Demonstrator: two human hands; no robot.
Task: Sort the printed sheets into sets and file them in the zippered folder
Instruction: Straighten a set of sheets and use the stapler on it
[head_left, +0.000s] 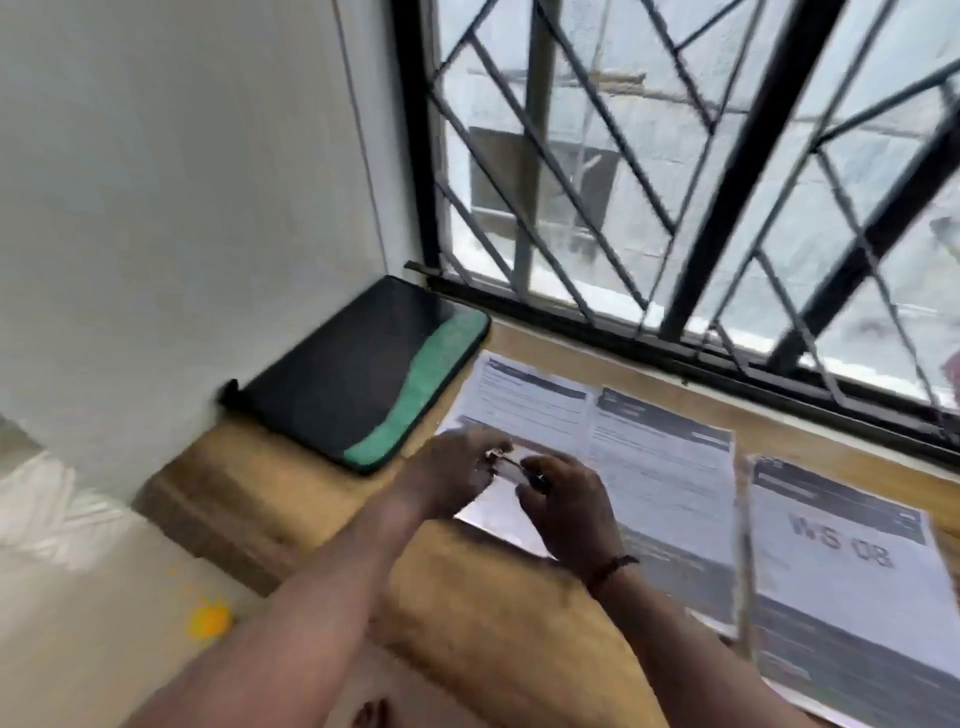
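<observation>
Printed sheets (660, 467) lie in overlapping stacks along the wooden ledge (291, 483) under the barred window (675, 171), one further stack (852, 566) at the right end. From the single head view, the left hand (447, 475) and right hand (563, 499) meet over the nearest stack, fingers curled toward each other around something small and shiny; motion blur keeps me from telling whether either pinches it or what it is. Paper this thin looks light, limp and slippery when stacked, so I would lift a set by squaring its edges and taking hold of a corner or short side. A zippered folder (363, 369), black with a green band, lies flat in the corner against the wall, just beside the sheets. It looks shut, its contents hidden.
</observation>
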